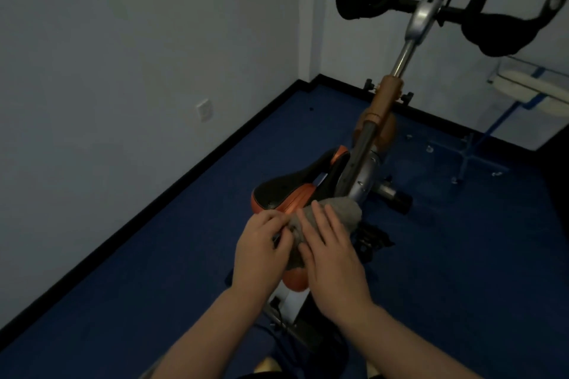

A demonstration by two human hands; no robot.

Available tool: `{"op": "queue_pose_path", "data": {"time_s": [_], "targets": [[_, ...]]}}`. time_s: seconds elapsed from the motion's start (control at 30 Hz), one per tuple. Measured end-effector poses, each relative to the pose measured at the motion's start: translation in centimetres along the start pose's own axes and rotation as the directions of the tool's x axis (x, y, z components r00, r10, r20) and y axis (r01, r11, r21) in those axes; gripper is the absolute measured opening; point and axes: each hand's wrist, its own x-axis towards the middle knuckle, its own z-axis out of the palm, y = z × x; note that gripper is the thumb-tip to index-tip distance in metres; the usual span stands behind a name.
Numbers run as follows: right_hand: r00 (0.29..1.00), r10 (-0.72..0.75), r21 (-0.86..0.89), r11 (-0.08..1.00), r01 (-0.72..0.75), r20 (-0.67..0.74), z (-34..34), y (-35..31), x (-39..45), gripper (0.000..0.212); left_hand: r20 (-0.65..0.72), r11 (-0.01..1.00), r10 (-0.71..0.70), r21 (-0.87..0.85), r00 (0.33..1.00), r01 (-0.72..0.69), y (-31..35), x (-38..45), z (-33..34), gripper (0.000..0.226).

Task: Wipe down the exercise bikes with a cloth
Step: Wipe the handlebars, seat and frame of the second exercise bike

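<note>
An exercise bike (383,108) with an orange and silver frame stands in front of me, its black handlebars (505,28) and console at the top right. Its black and orange saddle (286,191) sits just beyond my hands. A grey cloth (341,211) lies bunched over the rear of the saddle and frame. My left hand (260,252) pinches the cloth's near edge. My right hand (331,252) lies flat on the cloth, fingers spread, pressing it down. Part of the cloth is hidden under both hands.
White walls meet in a corner behind the bike, with a wall socket (204,110) on the left wall. The floor (154,255) is blue with a black skirting. A white and blue frame (523,92) stands at the right.
</note>
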Motion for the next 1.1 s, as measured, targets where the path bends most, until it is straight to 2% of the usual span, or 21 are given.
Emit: {"op": "queue_pose_path", "data": {"time_s": [0.1, 0.17, 0.23, 0.3, 0.4, 0.53, 0.63, 0.73, 0.87, 0.97, 1.03, 1.1], "targets": [[0.996, -0.004, 0.121, 0.993, -0.006, 0.085, -1.6, 1.4, 3.6, 0.047, -0.036, 0.999, 0.051, -0.012, 0.998, -0.051, -0.1, 0.2, 0.2, 0.023], [0.996, 0.049, 0.189, 0.980, -0.063, 0.077, -2.1, 1.2, 4.6, 0.045, -0.036, 0.996, 0.088, -0.022, 0.996, -0.088, -0.3, 0.4, 0.3, 0.021], [0.994, 0.111, 0.171, 0.979, -0.113, 0.018, -1.3, 0.0, 3.3, 0.046, -0.020, 0.995, 0.097, -0.034, 0.995, -0.098, -0.7, 0.5, 0.3, 0.018], [0.995, 0.100, 0.130, 0.987, -0.098, -0.015, -0.3, -0.9, 1.1, 0.046, -0.014, 0.994, 0.104, -0.036, 0.995, -0.104, -1.3, 0.5, 0.3, 0.016], [0.995, 0.079, 0.074, 0.994, -0.083, 0.055, -1.1, -0.1, 2.6, 0.046, -0.003, 0.995, 0.102, -0.017, 0.995, -0.102, -1.2, 0.7, 0.1, 0.015], [0.979, 0.190, 0.076, 0.978, -0.195, 0.068, -2.2, 0.0, 6.6, 0.044, 0.055, 0.997, 0.071, 0.037, 0.996, -0.073, -0.7, 1.8, -0.4, 0.014], [0.983, 0.180, 0.138, 0.975, -0.176, -0.018, -0.8, -0.7, 3.9, 0.046, 0.078, 0.994, 0.096, 0.035, 0.992, -0.099, -0.9, 1.8, -0.5, 0.014], [0.985, 0.156, 0.194, 0.971, -0.138, -0.079, 0.2, -0.5, 0.4, 0.047, 0.062, 0.997, 0.059, 0.042, 0.996, -0.062, -0.5, 1.6, -0.4, 0.014], [0.991, 0.132, 0.304, 0.944, -0.130, 0.013, -0.2, 1.0, 3.4, 0.043, 0.093, 0.993, 0.040, 0.111, 0.995, -0.050, 0.3, 2.7, -0.3, 0.015], [0.977, 0.186, 0.349, 0.913, -0.211, 0.104, -1.4, 2.5, 7.5, 0.043, 0.092, 0.991, 0.064, 0.108, 0.994, -0.074, 1.9, 3.9, 0.8, 0.013], [0.964, 0.258, 0.401, 0.879, -0.259, 0.059, -0.8, 2.0, 7.6, 0.046, 0.069, 0.998, 0.012, 0.061, 0.998, -0.017, 3.1, 4.4, 1.6, 0.008], [0.934, 0.354, 0.450, 0.828, -0.336, 0.046, 0.2, 0.7, 5.8, 0.058, 0.069, 1.000, -0.020, 0.001, 0.997, 0.020, 3.8, 5.0, 2.3, 0.010]]}}
